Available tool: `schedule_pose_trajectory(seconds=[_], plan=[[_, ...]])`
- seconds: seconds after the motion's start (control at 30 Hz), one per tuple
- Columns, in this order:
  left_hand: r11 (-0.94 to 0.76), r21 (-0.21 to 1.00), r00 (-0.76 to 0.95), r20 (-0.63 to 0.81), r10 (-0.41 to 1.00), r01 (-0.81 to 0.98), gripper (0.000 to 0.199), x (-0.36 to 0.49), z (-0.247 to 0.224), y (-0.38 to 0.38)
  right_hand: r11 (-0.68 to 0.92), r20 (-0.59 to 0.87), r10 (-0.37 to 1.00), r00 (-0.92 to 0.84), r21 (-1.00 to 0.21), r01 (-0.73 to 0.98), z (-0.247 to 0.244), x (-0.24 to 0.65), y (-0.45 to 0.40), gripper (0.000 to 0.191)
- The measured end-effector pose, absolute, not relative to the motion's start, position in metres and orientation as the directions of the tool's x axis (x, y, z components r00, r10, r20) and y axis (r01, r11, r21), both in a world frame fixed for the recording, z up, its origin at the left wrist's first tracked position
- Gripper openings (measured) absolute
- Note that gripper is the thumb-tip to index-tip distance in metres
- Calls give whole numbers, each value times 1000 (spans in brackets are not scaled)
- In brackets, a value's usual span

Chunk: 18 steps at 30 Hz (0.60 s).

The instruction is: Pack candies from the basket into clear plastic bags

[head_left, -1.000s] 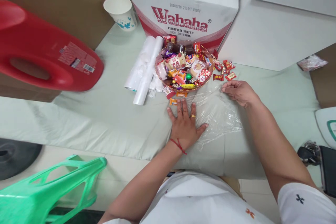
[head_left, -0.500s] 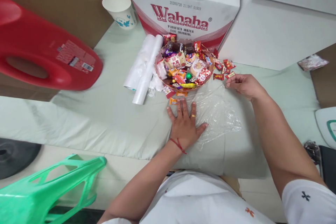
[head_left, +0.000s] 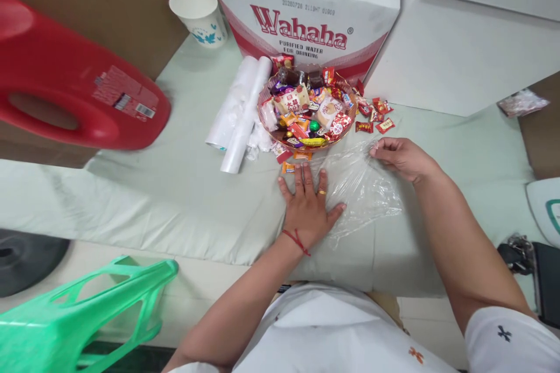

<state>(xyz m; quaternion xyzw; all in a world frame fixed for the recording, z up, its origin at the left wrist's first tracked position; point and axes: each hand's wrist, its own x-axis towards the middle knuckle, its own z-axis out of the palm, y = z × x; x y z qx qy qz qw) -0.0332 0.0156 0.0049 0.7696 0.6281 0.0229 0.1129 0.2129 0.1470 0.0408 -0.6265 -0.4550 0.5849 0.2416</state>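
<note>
A clear plastic bag (head_left: 361, 195) lies crinkled on the pale green cloth in front of me. My left hand (head_left: 308, 204) rests flat with fingers spread on the bag's left side and the cloth. At the bag's far right corner, my right hand (head_left: 400, 157) pinches the film between thumb and fingers. Beyond both hands stands a clear bowl (head_left: 263, 99) with a gold rim, heaped with wrapped sweets. Small orange sweets (head_left: 288, 168) lie by my left fingertips. Several red-wrapped sweets (head_left: 385, 125) are on the cloth right of the bowl.
Two white plastic rolls (head_left: 247, 116) lie left of the bowl, with a paper cup (head_left: 199, 17) behind. A Wahaha carton (head_left: 301, 23) backs the bowl. On the left are a red jug (head_left: 87, 87) and, lower down, a green stool (head_left: 96, 309). Keys (head_left: 516, 253) lie at right.
My right hand has come slightly nearer to me, away from the red sweets, lifting the bag's corner a little. My left hand has stayed in place.
</note>
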Motion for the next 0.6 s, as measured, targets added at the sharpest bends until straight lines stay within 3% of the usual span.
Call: schedule_pose_trajectory(seconds=[0.3, 0.6], plan=[[-187, 205, 211, -104, 972, 961, 92, -33, 5, 16, -567, -600, 779, -182, -798, 206, 38, 222, 134, 51], [-190, 197, 211, -92, 973, 962, 90, -32, 6, 15, -604, -623, 774, -115, -780, 163, 39, 228, 132, 53]])
